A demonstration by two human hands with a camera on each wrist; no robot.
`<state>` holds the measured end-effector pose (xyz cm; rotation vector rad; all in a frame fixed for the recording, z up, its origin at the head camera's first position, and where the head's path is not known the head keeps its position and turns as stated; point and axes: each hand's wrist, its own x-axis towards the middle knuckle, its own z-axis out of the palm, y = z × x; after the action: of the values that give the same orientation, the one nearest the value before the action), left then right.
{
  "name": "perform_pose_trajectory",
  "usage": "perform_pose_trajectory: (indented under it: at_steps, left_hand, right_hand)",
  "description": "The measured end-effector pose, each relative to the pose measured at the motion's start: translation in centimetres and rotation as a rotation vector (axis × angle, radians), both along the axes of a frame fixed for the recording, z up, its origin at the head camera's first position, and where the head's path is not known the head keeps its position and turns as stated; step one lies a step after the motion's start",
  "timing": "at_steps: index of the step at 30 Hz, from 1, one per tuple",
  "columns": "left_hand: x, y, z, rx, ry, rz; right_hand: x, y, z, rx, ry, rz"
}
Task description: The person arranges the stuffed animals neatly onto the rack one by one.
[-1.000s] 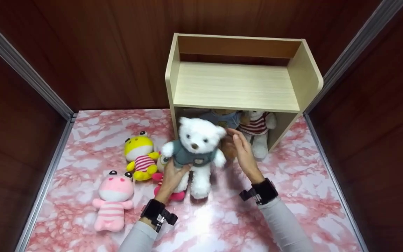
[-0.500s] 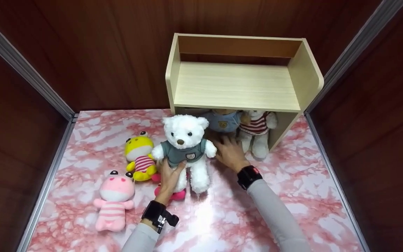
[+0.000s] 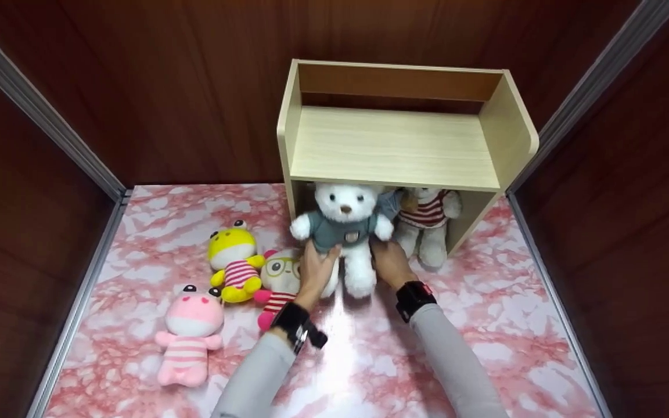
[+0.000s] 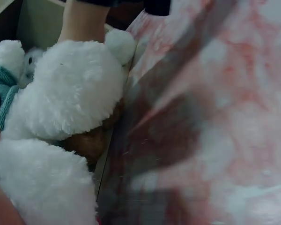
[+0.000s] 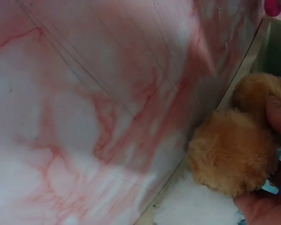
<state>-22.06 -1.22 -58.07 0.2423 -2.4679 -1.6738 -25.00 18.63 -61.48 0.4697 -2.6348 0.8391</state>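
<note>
A white teddy bear point(image 3: 343, 229) in a teal shirt stands upright at the mouth of the lower compartment of the wooden shelf point(image 3: 392, 148). My left hand point(image 3: 317, 264) grips it from the front at belly and leg; its white fur point(image 4: 61, 93) fills the left wrist view. My right hand point(image 3: 387, 258) is beside the bear's right leg, fingers round the fuzzy leg of a brown bear point(image 5: 234, 154). That brown bear's blue shirt point(image 3: 391, 200) just shows behind the white bear. A white bear in a red-striped shirt point(image 3: 427, 223) stands under the shelf to the right.
Left of the shelf, a yellow frog toy point(image 3: 233, 255), a toy with glasses point(image 3: 279, 278) and a pink toy point(image 3: 189, 334) lie on the pink marbled tabletop point(image 3: 485, 325). Dark wooden walls enclose the table. The shelf's top level holds nothing.
My left hand has carried the white bear up and to the right, to the shelf's lower opening. My right hand has shifted in close beside the bear's leg.
</note>
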Motion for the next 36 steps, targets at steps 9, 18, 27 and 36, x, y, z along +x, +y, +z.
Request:
perform_pose_trajectory:
  at_steps: [9,18,27,36]
  left_hand:
    - [-5.2,0.9,-0.2,-0.115,-0.169,0.118]
    - [-6.8,1.0,-1.9,-0.223,-0.258,0.185]
    - [-7.3,0.5,-3.7,-0.214,-0.289,0.253]
    - [-4.3,0.9,-3.0,-0.358,0.108,0.131]
  right_hand:
    - [-1.2,-0.3,-0.3,0.127,0.254,0.089]
    - [-0.8,-0.1,-0.3,0.153,0.135,0.124]
    - [-0.5,-0.8,-0.4,0.173,0.045,0.120]
    - [-0.7,0.0,-0.4,0.166,0.043,0.106]
